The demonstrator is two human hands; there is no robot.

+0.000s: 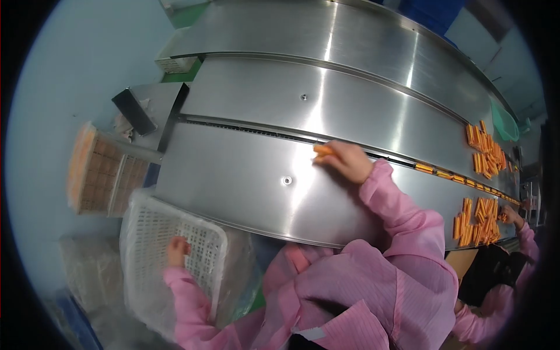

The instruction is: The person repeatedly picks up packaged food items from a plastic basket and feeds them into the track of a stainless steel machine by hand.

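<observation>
My right hand [352, 162] is closed around short orange sticks [322, 151], held just above the steel tabletop beside the narrow conveyor slot. They look like small wrapped bars, though their exact kind is unclear. Over the white plastic basket [217, 245], lined with clear film, is my left hand [177, 252]. Its fingers are blurred and small, so whether they hold anything does not show. A single-file row of orange and yellow sticks [443, 174] lies in the slot to the right of my right hand.
Piles of orange sticks [487, 153] lie on both sides of the slot at the far right. A co-worker's hand [513, 217] is near the closer pile. A green basket [503, 122] stands behind. An orange-and-clear crate [111, 175] is at left, near a dark block [134, 111].
</observation>
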